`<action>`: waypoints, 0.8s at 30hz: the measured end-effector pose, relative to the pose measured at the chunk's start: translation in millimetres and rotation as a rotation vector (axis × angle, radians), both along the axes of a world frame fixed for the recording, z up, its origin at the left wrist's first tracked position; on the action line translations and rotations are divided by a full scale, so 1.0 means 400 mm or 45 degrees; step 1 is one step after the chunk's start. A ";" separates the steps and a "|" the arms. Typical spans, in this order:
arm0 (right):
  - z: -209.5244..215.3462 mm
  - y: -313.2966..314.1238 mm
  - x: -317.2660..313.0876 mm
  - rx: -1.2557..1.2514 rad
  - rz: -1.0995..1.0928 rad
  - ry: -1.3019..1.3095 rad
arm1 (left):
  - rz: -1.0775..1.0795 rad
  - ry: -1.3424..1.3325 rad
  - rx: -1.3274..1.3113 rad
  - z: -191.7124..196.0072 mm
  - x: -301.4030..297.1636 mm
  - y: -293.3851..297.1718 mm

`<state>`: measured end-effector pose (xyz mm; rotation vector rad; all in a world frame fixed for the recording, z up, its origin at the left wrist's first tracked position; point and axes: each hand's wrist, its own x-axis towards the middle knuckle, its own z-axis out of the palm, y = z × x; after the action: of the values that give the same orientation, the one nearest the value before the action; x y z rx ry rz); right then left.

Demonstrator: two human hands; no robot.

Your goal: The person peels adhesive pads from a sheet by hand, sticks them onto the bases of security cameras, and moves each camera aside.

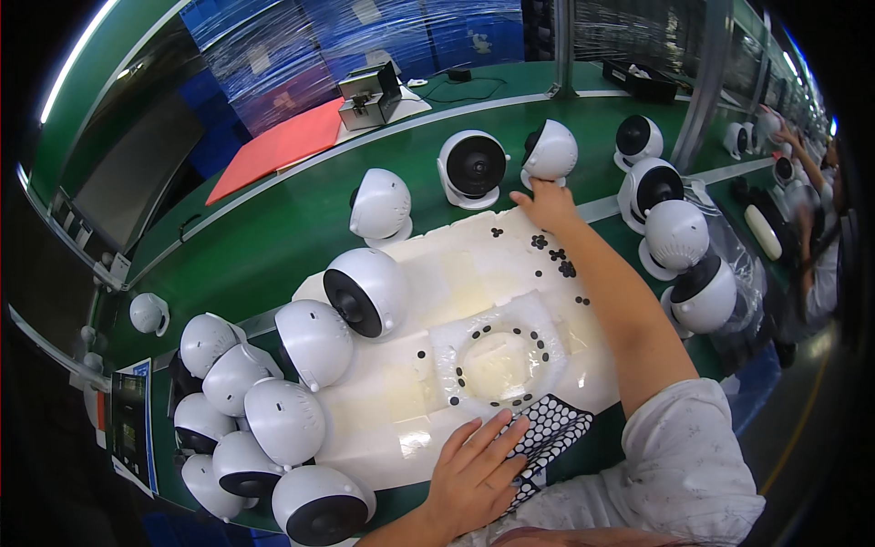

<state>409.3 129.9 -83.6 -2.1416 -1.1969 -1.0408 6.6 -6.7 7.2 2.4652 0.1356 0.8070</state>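
My right hand point(550, 205) reaches across the bench and holds the base of a white ball-shaped device with a black round front point(552, 150). Part of its fingers is hidden at that base. My left hand point(476, 469) lies with fingers stretched out on a black sheet with rows of white round spots point(556, 433), by the bench's near edge. Between the hands is a translucent white foam pad point(447, 351), with small black round pads point(539, 344) set in a ring on it. More black round pads point(567, 268) lie loose near my right forearm.
Similar white devices point(284, 421) crowd the left side, and others point(676, 235) stand at the right. One faces forward point(474, 169) at the back. A pale sheet point(383, 438) covers the green bench point(264, 251). Beyond are a metal box point(366, 96) and a red board point(278, 150). Co-workers' arms point(802, 155) show far right.
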 end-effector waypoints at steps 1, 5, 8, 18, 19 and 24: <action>0.040 -0.007 0.000 -0.115 0.000 0.178 | -0.003 -0.002 -0.015 -0.005 -0.002 0.005; 0.159 -0.075 0.044 -0.305 0.055 0.340 | -0.038 0.000 -0.034 -0.005 -0.001 0.002; 0.247 -0.123 -0.090 -0.068 0.145 0.399 | -0.052 0.023 -0.037 -0.005 0.000 0.001; 0.337 -0.440 -0.444 -0.311 1.151 1.687 | 0.173 -0.209 0.141 -0.023 -0.013 -0.010; 0.324 -0.444 -0.456 -0.226 1.146 1.745 | 0.163 -0.192 0.108 -0.020 -0.009 -0.008; 0.348 -0.380 -0.420 -0.546 1.139 1.359 | 0.153 -0.083 0.035 -0.027 -0.006 0.003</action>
<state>241.1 -22.1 55.6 -1.6146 -1.5348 0.7106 4.3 -5.4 -3.8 2.4716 0.2526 0.9454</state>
